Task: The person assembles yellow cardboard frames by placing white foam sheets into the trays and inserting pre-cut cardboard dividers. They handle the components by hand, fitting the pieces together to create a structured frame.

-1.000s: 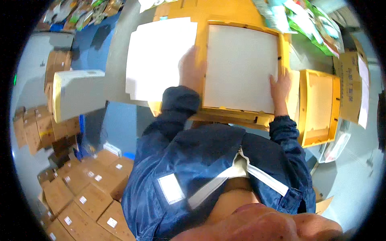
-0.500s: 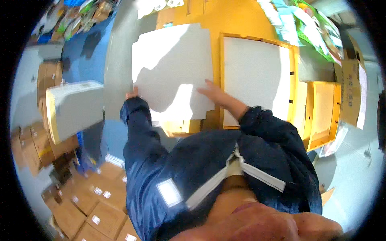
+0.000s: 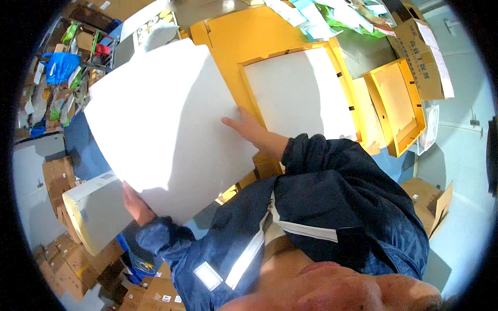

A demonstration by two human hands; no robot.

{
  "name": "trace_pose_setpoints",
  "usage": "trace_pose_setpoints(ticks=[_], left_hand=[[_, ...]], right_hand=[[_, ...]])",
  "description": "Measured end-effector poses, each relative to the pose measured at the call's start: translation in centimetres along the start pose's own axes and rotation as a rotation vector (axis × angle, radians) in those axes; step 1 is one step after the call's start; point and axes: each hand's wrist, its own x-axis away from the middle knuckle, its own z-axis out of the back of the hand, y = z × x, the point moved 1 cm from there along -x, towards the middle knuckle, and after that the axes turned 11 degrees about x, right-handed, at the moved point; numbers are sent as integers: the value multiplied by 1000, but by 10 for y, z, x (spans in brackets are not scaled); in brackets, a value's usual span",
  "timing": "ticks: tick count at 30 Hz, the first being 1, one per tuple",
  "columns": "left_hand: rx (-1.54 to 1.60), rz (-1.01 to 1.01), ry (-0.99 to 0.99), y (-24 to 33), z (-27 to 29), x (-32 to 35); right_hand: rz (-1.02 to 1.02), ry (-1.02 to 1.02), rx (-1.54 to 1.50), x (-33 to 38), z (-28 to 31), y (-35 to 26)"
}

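A white stack of foam-like sheets (image 3: 207, 119) is held between my hands, lifted and tilted toward the left. My left hand (image 3: 136, 205) grips its near left edge, the fingers partly hidden by the sheets. At the right edge my right hand (image 3: 248, 128) holds on, thumb lying over the top face and the other fingers mostly out of sight. To the right of it lies a shallow yellow box (image 3: 346, 78) with a white sheet (image 3: 290, 88) lying in it. Strong sunlight washes out part of the stack.
A smaller yellow box (image 3: 402, 106) stands farther right, beside a cardboard carton (image 3: 423, 59). Green baskets with pale blue packets (image 3: 308, 20) sit at the back. A thick white panel (image 3: 98, 207) is at left, above cardboard boxes (image 3: 67, 259). Shelves with a blue bag (image 3: 62, 67) are far left.
My hands have taken hold of the white sheets and raised them off the table, shifting them left and turning them. My view has swung too, and the left hand has come nearer my body.
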Motion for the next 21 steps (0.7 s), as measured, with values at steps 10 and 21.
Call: trace_pose_setpoints(ticks=[10,21], left_hand=[[-242,-490,-98,38,-95,118],[-26,-243,-837,107,-317,455]], right_hand=[[295,-248,-397,126,188,-39],[410,1214,508,463,486,167]])
